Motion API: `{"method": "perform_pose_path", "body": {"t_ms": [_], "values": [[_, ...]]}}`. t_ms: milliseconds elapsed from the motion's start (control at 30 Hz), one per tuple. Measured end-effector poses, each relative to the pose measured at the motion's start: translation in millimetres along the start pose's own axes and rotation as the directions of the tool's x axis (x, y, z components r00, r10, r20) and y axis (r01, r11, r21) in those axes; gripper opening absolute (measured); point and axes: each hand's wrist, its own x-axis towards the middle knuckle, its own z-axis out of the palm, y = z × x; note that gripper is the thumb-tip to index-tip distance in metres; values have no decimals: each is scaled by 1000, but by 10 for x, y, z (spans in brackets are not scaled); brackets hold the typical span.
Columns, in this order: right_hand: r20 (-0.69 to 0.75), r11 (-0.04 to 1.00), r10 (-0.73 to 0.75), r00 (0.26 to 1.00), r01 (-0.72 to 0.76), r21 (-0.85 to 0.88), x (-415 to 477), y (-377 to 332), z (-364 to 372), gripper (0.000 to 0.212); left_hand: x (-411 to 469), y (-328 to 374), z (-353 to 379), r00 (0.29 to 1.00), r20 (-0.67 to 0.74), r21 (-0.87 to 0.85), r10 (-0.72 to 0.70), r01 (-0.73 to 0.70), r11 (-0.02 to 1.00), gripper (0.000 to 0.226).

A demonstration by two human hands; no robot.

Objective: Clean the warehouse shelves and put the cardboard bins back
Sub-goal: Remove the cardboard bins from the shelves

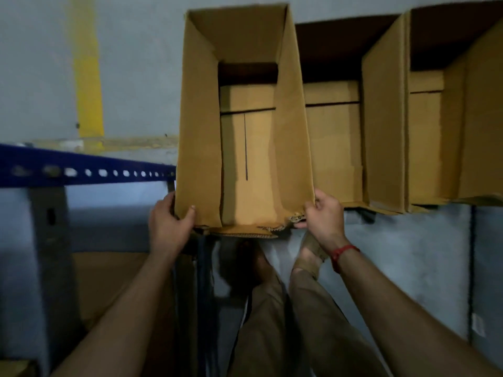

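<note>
Where the blue shelf rail (81,170) crosses the left of the frame, grey wall (40,63) stands behind — yellow stripe (88,72) upper left. Our left hand (170,223) and right hand (322,213) clamp the centre cardboard bin (201,131) by its near corners.

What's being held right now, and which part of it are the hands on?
An open cardboard bin, held with both hands at its near end: the left hand has its grip on the near left corner wall, the right hand on the torn near right corner.

Shelf with cardboard bins

A blue perforated shelf rail (81,171) runs left; three open-topped cardboard bins (334,148) stand side by side on the shelf, walls touching, the leftmost bin (201,131) jutting forward past its neighbours.
</note>
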Motion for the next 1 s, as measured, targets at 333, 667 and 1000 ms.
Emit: {"method": "perform_pose_path", "body": {"t_ms": [333, 667, 1000], "values": [[-39, 988, -7, 999, 13, 156, -1226, -628, -623, 55, -946, 730, -850, 997, 24, -166, 78, -73, 983, 54], [-179, 978, -209, 961, 203, -49, -2217, -1213, -1435, 47, -1987, 1319, -1469, 959, -95, -63, 267, -274, 960, 48], [-295, 888, -330, 897, 189, -419, -3026, -1527, -2458, 37, -3220, 1975, -1355, 906, -169, -106, 387, -407, 907, 48]]}}
